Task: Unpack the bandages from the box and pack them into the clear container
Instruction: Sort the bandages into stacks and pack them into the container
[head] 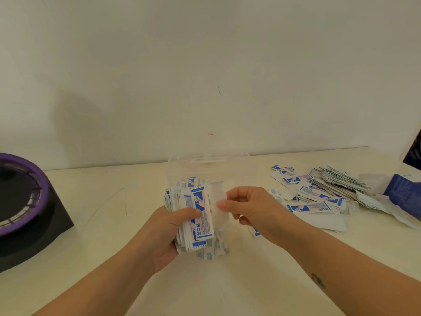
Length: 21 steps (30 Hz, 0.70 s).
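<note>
So that the bandages (200,215) might fit the clear container (177,169) at twelve o'clock, the left hand (168,229) had its grip clamped on them as a stack; the right hand (248,208) pinched one strip (219,209).

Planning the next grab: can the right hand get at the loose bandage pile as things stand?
Probably yes. The loose bandage pile lies uncovered just beside the right hand, nothing between them; but its fingers pinch a pale strip, to be released first.
</note>
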Motion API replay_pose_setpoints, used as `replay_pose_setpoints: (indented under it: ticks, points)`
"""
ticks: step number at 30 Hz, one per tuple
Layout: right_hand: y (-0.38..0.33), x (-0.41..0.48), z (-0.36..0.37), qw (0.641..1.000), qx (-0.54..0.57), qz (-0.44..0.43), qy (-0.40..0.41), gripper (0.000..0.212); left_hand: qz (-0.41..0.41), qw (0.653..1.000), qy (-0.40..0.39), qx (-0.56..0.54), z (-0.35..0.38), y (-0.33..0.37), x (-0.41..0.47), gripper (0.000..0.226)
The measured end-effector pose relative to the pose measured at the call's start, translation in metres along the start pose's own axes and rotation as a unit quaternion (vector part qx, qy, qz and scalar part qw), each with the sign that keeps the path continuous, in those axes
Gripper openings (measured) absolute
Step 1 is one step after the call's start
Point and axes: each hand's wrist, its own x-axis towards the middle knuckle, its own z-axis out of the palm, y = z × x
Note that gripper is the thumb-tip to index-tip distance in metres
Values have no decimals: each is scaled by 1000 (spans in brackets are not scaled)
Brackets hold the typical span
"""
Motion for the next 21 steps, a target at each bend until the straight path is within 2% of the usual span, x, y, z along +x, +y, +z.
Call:
replay_pose_setpoints:
  ticks: [2, 4, 7, 9, 10, 12, 14, 16, 18, 21]
  points:
    - [-2, 0, -8, 996, -30, -67, 57, 3, -4, 1000, 26, -11, -1, 2, 2, 17]
    - [0, -2, -12, 979, -123, -144, 71, 10, 3, 998, 51, -29, -5, 6, 5, 15]
    - [15, -5, -4, 932, -286, -220, -22, 24, 12, 995, 80, -51, -9, 10, 8, 15]
    - [28, -4, 0, 910, -351, -214, -61, 37, 4, 995, 82, -52, -9, 10, 8, 14]
    - [29, -4, -2, 909, -364, -197, -50, 41, -3, 996, 78, -51, -8, 10, 7, 14]
    - [22, -5, -6, 929, -333, -162, 9, 35, -15, 997, 65, -40, -5, 8, 5, 16]
    - [10, -5, -6, 963, -231, -138, 33, 17, -24, 999, 39, -22, -1, 5, 3, 19]
    - [0, -5, -1, 988, -131, -84, -13, 21, -33, 999, 1, -6, 4, 1, -1, 25]
    - [-1, -4, 8, 993, -93, -45, -57, 26, -42, 999, -25, -5, 9, -3, -5, 27]
    - [2, -1, 11, 996, -61, -26, -54, 12, -60, 997, -33, -41, 11, -5, -8, 29]
